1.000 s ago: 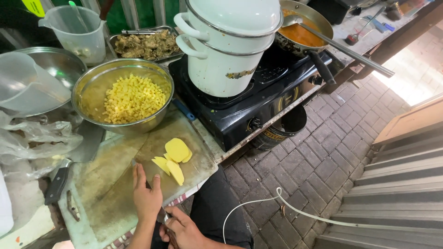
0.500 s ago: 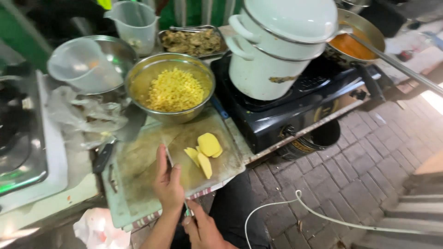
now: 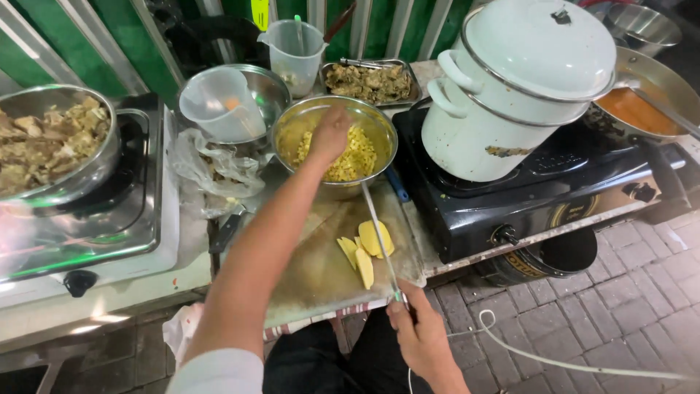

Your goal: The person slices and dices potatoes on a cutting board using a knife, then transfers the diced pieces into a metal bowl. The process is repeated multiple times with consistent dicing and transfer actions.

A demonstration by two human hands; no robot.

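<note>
An outdoor street-food kitchen: gas stove [image 3: 539, 182] and steel bowls [image 3: 335, 149] crowd a counter [image 3: 109, 299] above brick paving [image 3: 620, 292].

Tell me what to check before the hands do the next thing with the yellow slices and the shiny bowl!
1. Left hand away from the blade: ok, it is up over the round metal bowl of chopped yellow pieces.
2. Right hand gripping the long thin knife: ok, fingers wrap the handle at the board's near edge.
3. Flat yellow slices safely on the worn cutting board: ok, they lie beside the blade.
4. Bowl standing steady: cannot tell, its base is hidden.
5. Big white lidded pot level on the black stove: not ok, it looks tilted.
</note>
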